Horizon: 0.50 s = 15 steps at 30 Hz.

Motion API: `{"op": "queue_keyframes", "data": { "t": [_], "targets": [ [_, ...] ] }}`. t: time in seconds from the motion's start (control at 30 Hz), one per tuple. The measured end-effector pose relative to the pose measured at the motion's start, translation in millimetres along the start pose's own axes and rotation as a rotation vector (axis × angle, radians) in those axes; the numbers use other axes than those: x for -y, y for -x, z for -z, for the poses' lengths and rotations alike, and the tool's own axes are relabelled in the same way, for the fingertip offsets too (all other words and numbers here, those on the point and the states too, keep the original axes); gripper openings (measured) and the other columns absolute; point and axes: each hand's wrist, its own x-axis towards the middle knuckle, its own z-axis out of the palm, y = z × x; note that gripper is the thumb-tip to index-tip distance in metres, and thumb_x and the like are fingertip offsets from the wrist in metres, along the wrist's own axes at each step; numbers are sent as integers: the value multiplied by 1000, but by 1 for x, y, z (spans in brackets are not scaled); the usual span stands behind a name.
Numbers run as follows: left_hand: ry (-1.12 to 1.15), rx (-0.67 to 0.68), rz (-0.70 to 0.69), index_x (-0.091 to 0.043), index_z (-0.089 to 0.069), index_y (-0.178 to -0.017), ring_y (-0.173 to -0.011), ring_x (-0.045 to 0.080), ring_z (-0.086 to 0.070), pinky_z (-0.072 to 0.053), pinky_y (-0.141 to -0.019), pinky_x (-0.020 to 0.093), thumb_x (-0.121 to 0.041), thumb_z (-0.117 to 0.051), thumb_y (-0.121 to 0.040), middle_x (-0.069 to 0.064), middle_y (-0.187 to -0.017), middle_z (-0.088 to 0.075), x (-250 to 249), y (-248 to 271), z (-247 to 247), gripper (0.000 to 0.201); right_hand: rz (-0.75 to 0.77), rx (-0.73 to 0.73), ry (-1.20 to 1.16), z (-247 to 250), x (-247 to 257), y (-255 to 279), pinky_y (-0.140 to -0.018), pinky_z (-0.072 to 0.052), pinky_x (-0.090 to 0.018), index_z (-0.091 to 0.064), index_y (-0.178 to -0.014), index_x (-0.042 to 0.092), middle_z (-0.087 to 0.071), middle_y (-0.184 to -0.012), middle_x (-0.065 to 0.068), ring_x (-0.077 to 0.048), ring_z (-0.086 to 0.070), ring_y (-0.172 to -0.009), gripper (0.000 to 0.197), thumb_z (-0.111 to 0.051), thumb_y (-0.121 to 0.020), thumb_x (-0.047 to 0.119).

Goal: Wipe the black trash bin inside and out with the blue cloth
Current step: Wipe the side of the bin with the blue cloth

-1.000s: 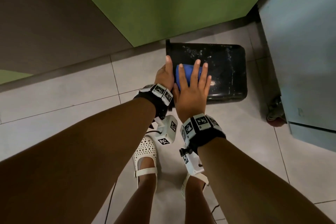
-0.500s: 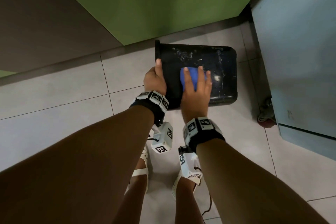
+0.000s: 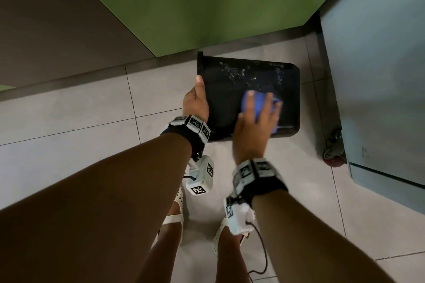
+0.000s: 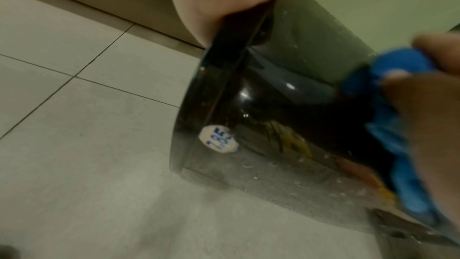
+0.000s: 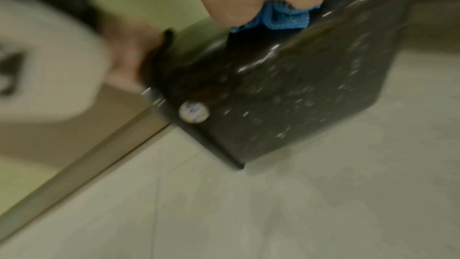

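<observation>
The black trash bin (image 3: 225, 101) lies on its side above the tiled floor, its outer wall speckled with white spots. My left hand (image 3: 195, 103) grips the bin's rim at the left end, thumb on top. My right hand (image 3: 257, 122) presses the blue cloth (image 3: 258, 102) flat against the upper side wall, fingers spread and blurred by motion. In the left wrist view the bin (image 4: 248, 105) carries a round white sticker (image 4: 218, 139), and the cloth (image 4: 403, 164) is bunched under my right hand. The right wrist view shows the cloth (image 5: 281, 19) under my palm on the bin (image 5: 298, 95).
A green panel (image 3: 207, 7) stands just behind the bin. A blue-grey cabinet (image 3: 379, 76) on castors (image 3: 333, 156) is close on the right. My feet in white shoes (image 3: 174, 218) stand on the floor tiles (image 3: 69, 133) below the arms.
My right hand has slid the blue cloth to the right along the bin's side, toward its base. The left hand keeps its grip on the rim.
</observation>
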Motion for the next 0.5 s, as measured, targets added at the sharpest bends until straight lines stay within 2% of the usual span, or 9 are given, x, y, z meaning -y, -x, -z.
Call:
{"op": "queue_keyframes", "data": {
  "t": [0.03,0.13,0.2,0.27,0.33,0.4,0.5],
  "targets": [
    [2,-4,13,-7,-64,-98,-85,19,-54,-39,-79,22,-48,-23,-98,4,-90,-59,0,0,0,57,95,35,14,-8,12,11,-102,-30,-65,-36,-136,17,-21,-146,-21,-46,-14,-133,50,-49,-88,14],
    [8,0,19,-9,-62,-84,-86,24,-61,-45,-78,25,-49,-25,-97,9,-89,-64,1,-3,0,56,209,187,-8,-20,31,28,-108,-13,-55,-22,-139,24,-8,-147,-9,-37,-2,-136,66,-53,-82,36],
    [3,-7,2,-9,-60,-79,-79,22,-60,-45,-72,23,-48,-27,-97,9,-85,-64,2,-5,1,54,264,237,0,-14,23,22,-107,-14,-54,-21,-139,25,-12,-147,-12,-39,-7,-137,58,-41,-86,35],
    [-10,-14,-9,-10,-59,-80,-78,20,-57,-43,-72,22,-47,-28,-97,8,-85,-62,4,-6,2,52,293,251,27,-4,6,11,-107,-15,-55,-23,-139,25,-20,-148,-18,-41,-14,-138,51,-33,-89,27],
    [3,-5,-9,-9,-59,-81,-82,21,-55,-41,-76,24,-47,-28,-97,7,-85,-61,5,-4,2,51,187,221,29,10,-11,-4,-108,-9,-54,-24,-140,25,-21,-149,-21,-39,-10,-138,50,-33,-91,21],
    [4,-5,-19,-8,-55,-77,-79,19,-54,-39,-76,23,-45,-28,-98,3,-78,-59,5,-3,1,51,62,191,54,23,-29,-19,-109,-3,-50,-25,-142,26,-16,-152,-20,-38,-4,-139,51,-31,-92,24],
    [-3,-1,-25,-10,-52,-67,-69,13,-53,-38,-73,22,-45,-27,-98,-1,-70,-56,5,-3,0,53,-43,158,93,33,-48,-34,-112,-5,-50,-23,-143,27,-11,-153,-17,-38,-3,-141,49,-33,-95,27]
  ]
}}
